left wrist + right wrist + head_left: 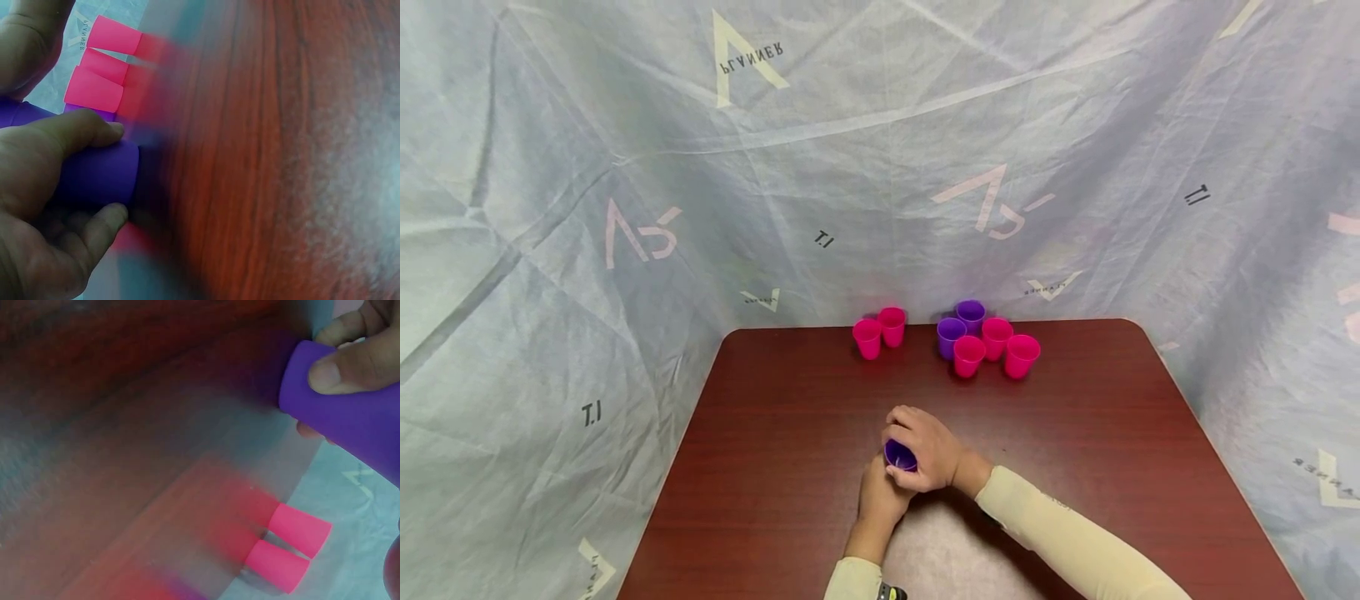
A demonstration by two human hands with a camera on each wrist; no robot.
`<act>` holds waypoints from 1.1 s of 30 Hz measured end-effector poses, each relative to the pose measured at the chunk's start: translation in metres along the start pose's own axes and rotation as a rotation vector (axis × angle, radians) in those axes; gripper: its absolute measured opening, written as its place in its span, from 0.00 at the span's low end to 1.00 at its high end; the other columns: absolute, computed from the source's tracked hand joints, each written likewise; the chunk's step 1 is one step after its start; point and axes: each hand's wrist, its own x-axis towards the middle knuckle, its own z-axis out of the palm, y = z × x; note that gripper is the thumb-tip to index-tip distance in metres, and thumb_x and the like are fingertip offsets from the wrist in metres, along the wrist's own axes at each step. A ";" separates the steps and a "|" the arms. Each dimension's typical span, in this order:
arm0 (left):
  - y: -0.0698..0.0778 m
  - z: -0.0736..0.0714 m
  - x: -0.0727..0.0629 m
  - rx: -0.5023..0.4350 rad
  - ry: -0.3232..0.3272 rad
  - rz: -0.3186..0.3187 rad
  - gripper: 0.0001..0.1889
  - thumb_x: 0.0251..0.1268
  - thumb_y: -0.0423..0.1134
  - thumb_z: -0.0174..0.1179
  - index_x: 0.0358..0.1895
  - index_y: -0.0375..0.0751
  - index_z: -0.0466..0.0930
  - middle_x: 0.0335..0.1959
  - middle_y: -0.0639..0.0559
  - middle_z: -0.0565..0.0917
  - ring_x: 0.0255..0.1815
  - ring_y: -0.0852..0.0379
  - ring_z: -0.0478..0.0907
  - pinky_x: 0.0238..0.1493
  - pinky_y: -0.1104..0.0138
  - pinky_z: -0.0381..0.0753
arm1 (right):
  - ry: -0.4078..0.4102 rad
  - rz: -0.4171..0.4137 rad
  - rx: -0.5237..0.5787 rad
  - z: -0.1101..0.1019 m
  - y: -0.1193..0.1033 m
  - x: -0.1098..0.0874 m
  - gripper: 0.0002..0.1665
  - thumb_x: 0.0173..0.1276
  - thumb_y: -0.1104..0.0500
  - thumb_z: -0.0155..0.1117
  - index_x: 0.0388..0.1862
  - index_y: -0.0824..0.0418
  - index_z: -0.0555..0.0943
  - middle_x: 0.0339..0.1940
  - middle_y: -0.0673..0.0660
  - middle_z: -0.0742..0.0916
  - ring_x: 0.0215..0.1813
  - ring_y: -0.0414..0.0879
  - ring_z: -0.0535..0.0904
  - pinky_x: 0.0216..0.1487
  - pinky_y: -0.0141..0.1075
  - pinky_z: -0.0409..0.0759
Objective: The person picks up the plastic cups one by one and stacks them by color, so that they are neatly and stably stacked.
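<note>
A purple cup [901, 456] stands mouth up between both hands near the middle of the table. My left hand [883, 496] grips it low down; in the left wrist view its thumb and fingers are curled round the purple wall [100, 175] near the base. Around the upper part and rim, my right hand [932, 450] holds the cup from the right, thumb toward me and fingers on the far side. A raised edge near the top shows in the left wrist view; whether a second cup is nested inside, I cannot tell.
Two pink cups [867, 339] stand at the table's back edge, left of centre. Right of them is a cluster with two purple cups [951, 337] and three pink cups [1021, 357]. A printed grey sheet [880, 208] hangs behind the dark red wooden table [760, 467].
</note>
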 end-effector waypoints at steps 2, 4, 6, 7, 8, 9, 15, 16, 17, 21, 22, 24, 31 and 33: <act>0.000 0.000 -0.001 -0.008 0.009 0.004 0.23 0.39 0.35 0.77 0.45 0.36 0.85 0.35 0.43 0.90 0.35 0.45 0.89 0.39 0.54 0.87 | -0.001 0.010 -0.005 0.002 -0.001 -0.002 0.23 0.61 0.38 0.63 0.42 0.56 0.80 0.44 0.55 0.81 0.41 0.45 0.77 0.45 0.38 0.80; 0.001 -0.001 -0.001 -0.023 0.012 -0.015 0.22 0.41 0.34 0.77 0.44 0.36 0.85 0.34 0.44 0.90 0.35 0.45 0.89 0.39 0.55 0.87 | -0.001 0.020 -0.014 0.003 -0.002 -0.004 0.23 0.61 0.39 0.63 0.42 0.56 0.80 0.44 0.55 0.81 0.42 0.45 0.77 0.45 0.39 0.80; 0.002 -0.001 -0.001 -0.037 -0.002 -0.050 0.21 0.42 0.34 0.76 0.45 0.37 0.85 0.35 0.44 0.91 0.35 0.45 0.89 0.39 0.55 0.87 | -0.003 0.036 -0.025 0.004 -0.002 -0.006 0.23 0.60 0.39 0.64 0.42 0.56 0.80 0.44 0.55 0.81 0.43 0.46 0.77 0.46 0.39 0.80; 0.003 -0.001 0.000 -0.039 -0.010 -0.068 0.21 0.43 0.34 0.76 0.45 0.37 0.85 0.35 0.44 0.91 0.35 0.45 0.89 0.40 0.54 0.87 | -0.003 0.046 -0.026 0.004 -0.003 -0.007 0.23 0.60 0.39 0.65 0.42 0.56 0.80 0.44 0.55 0.81 0.43 0.46 0.77 0.46 0.40 0.80; 0.003 -0.001 0.000 -0.044 -0.020 -0.087 0.21 0.43 0.34 0.76 0.45 0.36 0.85 0.35 0.43 0.91 0.36 0.44 0.89 0.41 0.54 0.88 | -0.003 0.057 -0.025 0.005 -0.003 -0.007 0.24 0.59 0.39 0.65 0.43 0.56 0.80 0.44 0.54 0.81 0.44 0.46 0.77 0.47 0.40 0.80; 0.003 -0.002 0.000 -0.044 -0.029 -0.101 0.21 0.44 0.35 0.76 0.45 0.37 0.85 0.35 0.43 0.91 0.36 0.44 0.89 0.41 0.53 0.88 | -0.004 0.072 -0.024 0.005 -0.004 -0.007 0.24 0.59 0.39 0.66 0.43 0.56 0.80 0.45 0.54 0.81 0.44 0.46 0.77 0.47 0.40 0.80; 0.002 -0.005 0.002 -0.060 -0.053 -0.085 0.18 0.44 0.34 0.74 0.44 0.37 0.86 0.34 0.44 0.91 0.36 0.45 0.89 0.40 0.55 0.87 | 0.022 0.153 -0.017 0.009 -0.009 -0.009 0.23 0.53 0.41 0.67 0.42 0.54 0.80 0.45 0.53 0.81 0.46 0.45 0.77 0.47 0.39 0.80; 0.002 -0.006 0.002 -0.072 -0.047 -0.069 0.18 0.44 0.33 0.74 0.42 0.36 0.86 0.33 0.43 0.90 0.35 0.45 0.89 0.39 0.55 0.87 | 0.031 0.161 -0.016 0.010 -0.009 -0.009 0.23 0.52 0.42 0.67 0.42 0.54 0.80 0.45 0.53 0.81 0.46 0.45 0.77 0.47 0.39 0.81; 0.002 -0.006 0.002 -0.082 -0.042 -0.053 0.17 0.44 0.33 0.74 0.42 0.35 0.86 0.33 0.43 0.90 0.34 0.45 0.88 0.38 0.55 0.87 | 0.037 0.168 -0.015 0.011 -0.010 -0.009 0.23 0.52 0.42 0.67 0.42 0.54 0.80 0.45 0.53 0.81 0.46 0.45 0.77 0.47 0.39 0.81; 0.002 -0.009 0.002 -0.103 -0.035 -0.020 0.16 0.45 0.33 0.75 0.40 0.32 0.85 0.31 0.40 0.90 0.32 0.44 0.88 0.37 0.54 0.87 | 0.051 0.188 -0.001 0.012 -0.012 -0.009 0.23 0.53 0.43 0.66 0.43 0.55 0.81 0.46 0.54 0.81 0.48 0.46 0.77 0.48 0.40 0.81; 0.001 -0.010 0.002 -0.106 -0.048 -0.022 0.17 0.46 0.33 0.75 0.41 0.32 0.85 0.32 0.40 0.90 0.33 0.44 0.88 0.37 0.54 0.87 | 0.052 0.189 0.003 0.012 -0.012 -0.009 0.23 0.53 0.43 0.65 0.43 0.55 0.81 0.46 0.54 0.81 0.48 0.46 0.77 0.49 0.41 0.81; 0.001 -0.013 0.002 -0.103 -0.088 -0.039 0.19 0.48 0.35 0.74 0.46 0.31 0.84 0.35 0.40 0.90 0.36 0.43 0.89 0.40 0.54 0.88 | 0.045 0.190 0.007 0.011 -0.012 -0.009 0.22 0.55 0.43 0.64 0.43 0.56 0.81 0.47 0.55 0.81 0.49 0.46 0.77 0.49 0.41 0.81; -0.002 -0.019 0.009 -0.206 -0.198 -0.066 0.33 0.57 0.37 0.74 0.67 0.38 0.74 0.57 0.43 0.88 0.56 0.47 0.87 0.59 0.52 0.86 | 0.022 0.183 -0.006 0.008 -0.013 -0.009 0.21 0.63 0.42 0.61 0.45 0.56 0.80 0.47 0.56 0.81 0.48 0.47 0.76 0.47 0.43 0.80; -0.003 -0.020 0.011 -0.239 -0.202 -0.048 0.33 0.58 0.36 0.74 0.69 0.41 0.74 0.59 0.46 0.87 0.58 0.50 0.86 0.61 0.54 0.85 | 0.015 0.184 -0.012 0.007 -0.014 -0.009 0.21 0.64 0.42 0.60 0.45 0.56 0.79 0.47 0.56 0.80 0.48 0.47 0.76 0.49 0.43 0.80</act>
